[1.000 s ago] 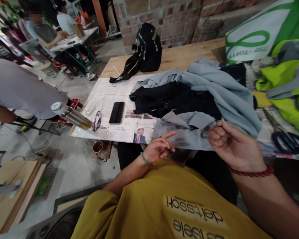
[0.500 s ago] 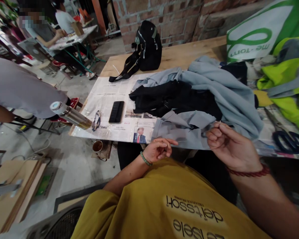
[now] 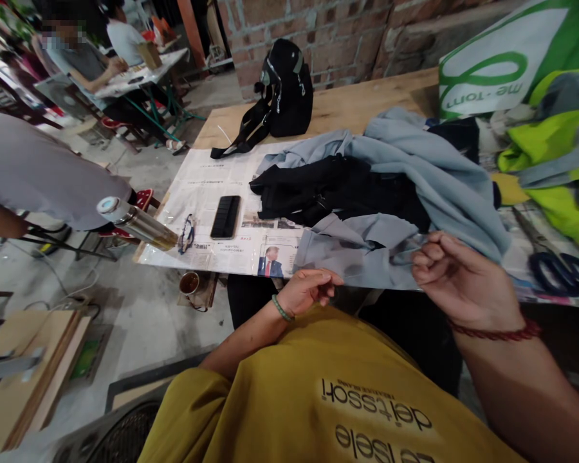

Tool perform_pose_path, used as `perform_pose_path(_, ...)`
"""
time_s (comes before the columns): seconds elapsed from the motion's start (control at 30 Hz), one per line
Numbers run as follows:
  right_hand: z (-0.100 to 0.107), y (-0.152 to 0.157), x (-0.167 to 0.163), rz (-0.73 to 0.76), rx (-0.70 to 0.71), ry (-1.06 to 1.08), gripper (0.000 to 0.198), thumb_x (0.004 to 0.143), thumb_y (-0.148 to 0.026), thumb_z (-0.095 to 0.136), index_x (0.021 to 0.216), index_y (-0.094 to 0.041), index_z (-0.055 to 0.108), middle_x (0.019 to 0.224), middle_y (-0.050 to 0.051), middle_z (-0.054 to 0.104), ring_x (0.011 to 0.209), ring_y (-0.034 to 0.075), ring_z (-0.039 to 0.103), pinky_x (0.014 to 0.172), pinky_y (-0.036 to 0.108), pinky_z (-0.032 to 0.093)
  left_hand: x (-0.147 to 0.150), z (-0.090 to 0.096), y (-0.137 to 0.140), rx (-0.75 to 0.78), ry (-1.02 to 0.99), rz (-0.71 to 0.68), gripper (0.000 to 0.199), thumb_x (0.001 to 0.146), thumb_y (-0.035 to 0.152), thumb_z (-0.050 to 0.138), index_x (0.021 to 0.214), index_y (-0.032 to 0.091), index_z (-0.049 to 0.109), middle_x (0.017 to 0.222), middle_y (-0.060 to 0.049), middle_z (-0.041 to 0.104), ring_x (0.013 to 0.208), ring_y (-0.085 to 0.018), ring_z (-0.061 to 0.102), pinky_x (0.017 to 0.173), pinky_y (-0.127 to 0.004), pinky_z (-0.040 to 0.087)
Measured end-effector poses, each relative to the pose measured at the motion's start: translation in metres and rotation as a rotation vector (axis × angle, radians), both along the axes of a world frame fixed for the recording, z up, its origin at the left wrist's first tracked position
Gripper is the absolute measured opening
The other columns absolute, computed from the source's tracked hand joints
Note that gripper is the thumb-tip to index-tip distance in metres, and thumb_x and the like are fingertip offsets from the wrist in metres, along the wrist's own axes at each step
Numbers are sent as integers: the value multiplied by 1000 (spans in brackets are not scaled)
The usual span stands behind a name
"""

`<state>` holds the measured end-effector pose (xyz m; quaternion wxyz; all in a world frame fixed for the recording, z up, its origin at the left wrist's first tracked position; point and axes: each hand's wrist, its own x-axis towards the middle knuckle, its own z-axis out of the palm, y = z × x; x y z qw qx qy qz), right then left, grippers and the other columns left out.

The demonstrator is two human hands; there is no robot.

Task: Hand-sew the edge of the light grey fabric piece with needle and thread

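My left hand [image 3: 314, 287], with a green bead bracelet, hovers by the table's front edge. Its thumb and index finger are pinched together on something too fine to make out. My right hand [image 3: 456, 273], a dark red bracelet at its wrist, is closed in a pinch too; whatever it holds is too small to name. Beyond both hands lies grey cloth [image 3: 352, 247], its near edge at the table's front. A black cloth piece [image 3: 338, 190] rests on it, and more grey-blue fabric [image 3: 444, 167] is heaped behind.
Dark-handled scissors [image 3: 552, 267] lie at the right, near yellow-green clothing [image 3: 550, 148] and a green-and-white bag [image 3: 502, 64]. Newspaper [image 3: 207, 186] covers the table under a phone [image 3: 226, 217], glasses [image 3: 187, 233] and a tilted flask [image 3: 137, 222]. A black bag [image 3: 292, 90] stands behind. A person [image 3: 43, 170] sits at left.
My right hand has moved a little to the right, away from my left hand. The left index finger, stretched out before, is now bent in toward the thumb.
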<state>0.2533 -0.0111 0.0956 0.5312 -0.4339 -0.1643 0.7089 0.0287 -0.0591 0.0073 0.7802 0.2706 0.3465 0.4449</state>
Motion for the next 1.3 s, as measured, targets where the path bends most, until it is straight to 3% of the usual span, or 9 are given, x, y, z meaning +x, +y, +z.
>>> perform_pose_path(0.33,11,5,5,-105,5,-62,4,69,-16,63,67,-17,59,54,-3,43,55,10,54,42,18,41,-5,-3,2,-150,-98,64,21,70,30,68,74,10,67,69,-6,64,63,-14,61,42,-18,41)
perform_pose_path(0.63,13,9,13,-170,30,-94,6,69,-16,64,67,-16,59,55,-3,42,56,10,51,42,20,40,-7,-3,3,-269,-153,67,17,79,26,62,73,10,66,66,-6,64,58,-12,60,41,-17,40)
perform_pose_path(0.77,16,10,12,-222,1,-82,5,72,-15,61,67,-15,59,55,-3,42,55,9,50,43,19,40,-6,-5,2,-234,-197,80,16,78,24,62,73,10,66,68,-5,65,61,-14,62,59,-27,54)
perform_pose_path(0.9,19,11,12,-244,-9,-60,10,76,-13,55,66,-15,57,55,-3,41,53,7,48,42,17,39,-6,-6,1,-191,-231,63,17,80,24,60,75,10,67,66,-4,64,64,-14,63,79,-41,54)
perform_pose_path(1.13,17,13,16,-224,43,-60,6,71,-13,60,67,-15,57,57,-3,39,53,7,48,41,17,39,-4,-3,-1,-202,-183,60,13,76,21,67,72,9,66,77,-6,66,70,-15,62,81,-48,53)
perform_pose_path(1.3,17,14,17,-259,23,-42,11,77,-11,54,67,-15,56,56,-2,39,52,7,47,40,16,39,-4,-2,-1,-218,-211,49,11,78,20,64,74,9,66,82,-7,67,75,-16,63,82,-50,52)
